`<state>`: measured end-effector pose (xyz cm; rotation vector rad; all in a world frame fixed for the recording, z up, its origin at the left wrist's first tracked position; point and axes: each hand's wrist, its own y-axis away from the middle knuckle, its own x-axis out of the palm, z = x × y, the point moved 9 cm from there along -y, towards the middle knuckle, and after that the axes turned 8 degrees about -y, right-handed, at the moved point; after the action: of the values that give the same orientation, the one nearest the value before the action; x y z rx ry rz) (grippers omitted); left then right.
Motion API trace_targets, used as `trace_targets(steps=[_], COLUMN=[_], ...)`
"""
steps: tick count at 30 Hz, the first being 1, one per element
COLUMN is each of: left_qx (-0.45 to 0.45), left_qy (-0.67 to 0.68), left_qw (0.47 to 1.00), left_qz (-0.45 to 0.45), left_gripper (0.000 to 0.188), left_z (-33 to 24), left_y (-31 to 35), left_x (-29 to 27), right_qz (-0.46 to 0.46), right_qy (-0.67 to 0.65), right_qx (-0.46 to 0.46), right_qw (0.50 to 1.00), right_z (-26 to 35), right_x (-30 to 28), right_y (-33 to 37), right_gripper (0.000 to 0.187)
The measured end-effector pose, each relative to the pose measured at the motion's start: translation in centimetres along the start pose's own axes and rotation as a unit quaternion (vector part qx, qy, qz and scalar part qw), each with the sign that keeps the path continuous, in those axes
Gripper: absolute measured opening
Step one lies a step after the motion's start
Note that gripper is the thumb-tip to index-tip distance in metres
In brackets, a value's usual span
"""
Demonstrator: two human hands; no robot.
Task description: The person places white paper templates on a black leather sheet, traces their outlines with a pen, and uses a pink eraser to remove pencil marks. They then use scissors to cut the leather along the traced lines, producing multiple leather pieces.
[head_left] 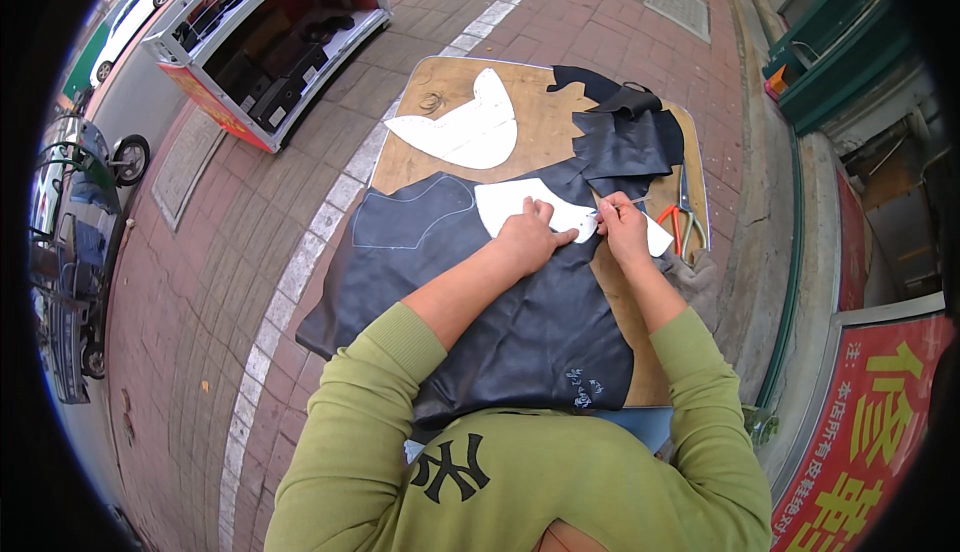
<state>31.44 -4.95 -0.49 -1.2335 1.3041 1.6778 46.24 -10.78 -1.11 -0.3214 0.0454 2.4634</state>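
Observation:
A large sheet of black leather (480, 322) covers the near part of a wooden table and hangs over its front edge. On it lies a white paper pattern (503, 200), pressed down by my left hand (530, 237), thumb and fingers spread. My right hand (622, 227) pinches a slim pen-like tool at the pattern's right end; its tip is hard to make out. To the left, a pale outline of a shape (415, 214) is drawn on the leather. Another white piece (658, 237) lies partly under my right wrist.
A larger white pattern (465, 127) lies at the table's (545, 102) far left. Black leather scraps (625, 137) are heaped far right, near a hand tool with orange and yellowish handles (682, 227). A display cabinet (270, 52) stands far left on the pavement; a red sign (870, 422) stands right.

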Motion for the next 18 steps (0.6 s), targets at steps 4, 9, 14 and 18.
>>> trace_targets(steps=[4, 9, 14, 18], left_qx=[-0.002, -0.007, -0.011, -0.010], left_qy=[0.002, 0.003, 0.003, 0.008], left_qw=[1.000, 1.000, 1.000, 1.000], left_qz=[-0.005, -0.012, -0.009, -0.029], left_gripper=[0.054, 0.051, 0.055, 0.057], left_z=[0.0, 0.0, -0.1, 0.3], left_y=[0.0, 0.0, 0.1, 0.4], left_x=[0.0, -0.1, -0.4, -1.0], right_qz=[0.030, 0.040, -0.012, 0.009], right_qy=[0.056, 0.017, 0.097, 0.250], right_qx=[-0.023, 0.030, -0.118, -0.282], right_qw=[0.998, 0.999, 0.988, 0.926], right_z=[-0.1, -0.3, 3.5, 5.9], right_x=[0.6, 0.7, 0.8, 3.1], right_y=[-0.3, -0.5, 3.0, 7.7], right_gripper=[0.018, 0.018, 0.017, 0.016])
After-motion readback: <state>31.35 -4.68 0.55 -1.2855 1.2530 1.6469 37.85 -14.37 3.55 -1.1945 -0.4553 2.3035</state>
